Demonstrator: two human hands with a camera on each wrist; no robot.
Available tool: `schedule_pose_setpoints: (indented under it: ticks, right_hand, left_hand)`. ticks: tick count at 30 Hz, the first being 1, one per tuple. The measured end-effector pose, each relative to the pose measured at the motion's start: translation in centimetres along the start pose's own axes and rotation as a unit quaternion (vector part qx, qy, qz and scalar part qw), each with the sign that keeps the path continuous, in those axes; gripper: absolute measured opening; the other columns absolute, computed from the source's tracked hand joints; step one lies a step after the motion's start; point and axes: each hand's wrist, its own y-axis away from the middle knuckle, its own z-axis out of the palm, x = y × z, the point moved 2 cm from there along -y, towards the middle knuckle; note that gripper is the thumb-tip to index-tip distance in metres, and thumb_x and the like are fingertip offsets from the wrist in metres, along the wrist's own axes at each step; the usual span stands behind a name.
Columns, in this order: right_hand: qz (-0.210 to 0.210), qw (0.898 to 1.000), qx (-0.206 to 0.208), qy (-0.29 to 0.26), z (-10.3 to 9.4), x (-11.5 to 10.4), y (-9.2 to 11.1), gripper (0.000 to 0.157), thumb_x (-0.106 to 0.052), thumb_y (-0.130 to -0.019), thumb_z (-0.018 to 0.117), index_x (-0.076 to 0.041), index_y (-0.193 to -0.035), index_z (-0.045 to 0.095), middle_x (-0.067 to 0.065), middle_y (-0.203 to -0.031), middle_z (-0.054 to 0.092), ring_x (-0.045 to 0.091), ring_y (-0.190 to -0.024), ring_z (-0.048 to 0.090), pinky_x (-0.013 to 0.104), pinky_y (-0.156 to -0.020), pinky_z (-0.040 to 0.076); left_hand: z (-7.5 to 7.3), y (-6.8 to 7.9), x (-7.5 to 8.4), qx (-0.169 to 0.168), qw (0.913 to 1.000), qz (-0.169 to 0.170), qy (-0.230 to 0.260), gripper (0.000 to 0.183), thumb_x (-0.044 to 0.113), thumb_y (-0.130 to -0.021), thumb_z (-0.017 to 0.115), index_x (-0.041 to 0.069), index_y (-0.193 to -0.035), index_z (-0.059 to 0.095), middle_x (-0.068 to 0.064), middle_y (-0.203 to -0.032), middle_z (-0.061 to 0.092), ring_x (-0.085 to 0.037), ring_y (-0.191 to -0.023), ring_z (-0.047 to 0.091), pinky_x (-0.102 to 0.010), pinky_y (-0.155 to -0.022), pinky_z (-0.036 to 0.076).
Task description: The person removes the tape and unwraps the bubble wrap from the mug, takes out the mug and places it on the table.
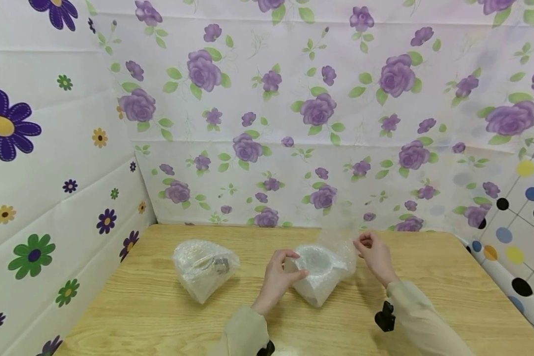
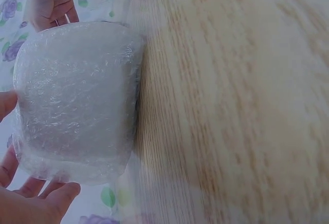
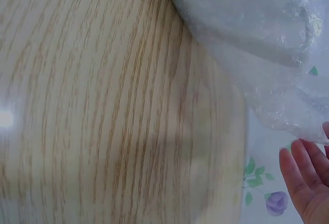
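Note:
A bubble-wrapped bundle (image 1: 319, 281) sits on the table between both hands, with a round clear top; what is inside cannot be made out. My left hand (image 1: 277, 279) holds its left side, thumb in front and fingers curved over the back. From its right side a loose flap of bubble wrap (image 1: 348, 242) stands up, and my right hand (image 1: 375, 253) pinches the edge of that flap. The left wrist view shows the bundle's wrapped side (image 2: 77, 100) close up. In the right wrist view the flap (image 3: 277, 106) stretches toward the right fingers.
Left of the hands lies a second bubble-wrapped bundle (image 1: 200, 272), with a small dark spot showing through. Both rest on a wood-grain table (image 1: 129, 306). Flowered sheets (image 1: 249, 109) hang behind and at the left, and a dotted sheet (image 1: 516, 237) hangs at the right.

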Motion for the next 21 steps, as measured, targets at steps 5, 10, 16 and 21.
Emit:
schedule_pose_setpoints:
  ticks: [5,10,16,21]
  right_hand:
    - [-0.013,1.000,-0.008,0.012,-0.1,0.5,0.0,0.022,-0.008,-0.090,0.057,0.008,-0.104,0.051,0.021,-0.095,0.056,0.032,-0.086,0.055,0.038,-0.069,0.051]
    - [-0.012,0.999,-0.025,0.024,-0.3,1.1,0.2,0.030,-0.003,-0.089,0.056,0.013,-0.113,0.048,0.025,-0.100,0.055,0.035,-0.090,0.054,0.039,-0.070,0.050]
    - [0.001,0.998,-0.045,0.047,-0.5,1.7,0.4,0.038,-0.003,-0.089,0.056,0.016,-0.120,0.044,0.028,-0.102,0.054,0.037,-0.091,0.054,0.037,-0.069,0.051]
    - [0.004,0.996,-0.044,0.081,-0.6,2.2,0.2,0.038,-0.004,-0.087,0.058,0.018,-0.116,0.047,0.026,-0.095,0.058,0.035,-0.081,0.058,0.030,-0.058,0.050]
  left_hand:
    - [0.0,0.0,-0.1,0.002,1.0000,0.002,0.000,0.035,0.018,-0.073,0.077,0.007,-0.101,0.058,-0.002,-0.110,0.050,-0.029,-0.107,0.043,-0.047,-0.088,0.036]
    - [0.0,0.1,-0.1,0.002,1.0000,-0.002,-0.002,0.035,0.018,-0.073,0.077,0.008,-0.101,0.059,-0.001,-0.109,0.051,-0.027,-0.108,0.044,-0.045,-0.090,0.035]
    - [0.0,0.1,-0.1,0.004,1.0000,-0.003,-0.002,0.034,0.017,-0.072,0.077,0.009,-0.100,0.059,-0.001,-0.110,0.051,-0.028,-0.107,0.044,-0.046,-0.089,0.036]
    - [0.1,0.1,0.0,-0.001,1.0000,-0.007,0.001,0.034,0.017,-0.073,0.077,0.009,-0.101,0.058,-0.001,-0.111,0.050,-0.027,-0.108,0.043,-0.046,-0.090,0.035]
